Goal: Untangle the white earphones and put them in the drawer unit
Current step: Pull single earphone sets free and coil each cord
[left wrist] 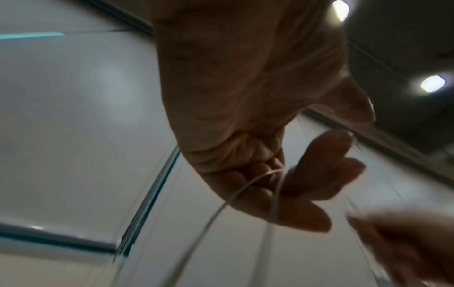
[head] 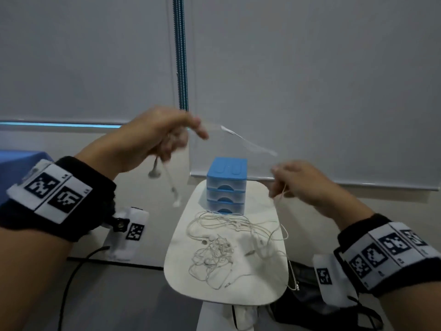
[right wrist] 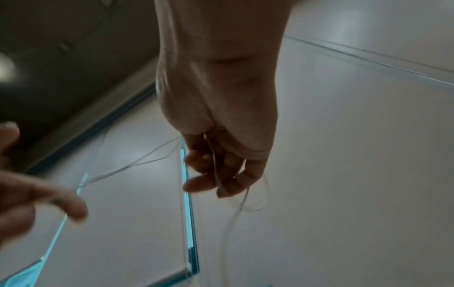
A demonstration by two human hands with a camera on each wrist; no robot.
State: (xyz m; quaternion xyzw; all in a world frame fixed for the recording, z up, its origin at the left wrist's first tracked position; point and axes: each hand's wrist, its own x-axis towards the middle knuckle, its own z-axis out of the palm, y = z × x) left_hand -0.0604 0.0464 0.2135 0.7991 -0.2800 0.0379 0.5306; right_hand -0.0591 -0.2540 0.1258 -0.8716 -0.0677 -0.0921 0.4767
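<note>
Both hands are raised above a small white table [head: 181, 271]. My left hand [head: 167, 134] grips a white earphone cable; two earbuds [head: 155, 173] dangle below it. The cable [head: 248, 142] stretches, blurred, across to my right hand [head: 286, 180], whose curled fingers pinch it, and a strand [head: 276, 206] drops from there toward the table. In the left wrist view the cable [left wrist: 245, 186] loops over the curled fingers [left wrist: 326, 167]. In the right wrist view thin strands [right wrist: 216, 174] run through the fingers [right wrist: 221, 174]. A blue drawer unit [head: 226, 185] with three shut drawers stands at the table's far end.
More tangled white earphones [head: 224, 249] lie spread over the table in front of the drawer unit. A black bag [head: 307, 297] sits on the floor at the right. A black cable [head: 71, 283] trails on the floor at the left. Roller blinds [head: 310, 80] cover the wall behind.
</note>
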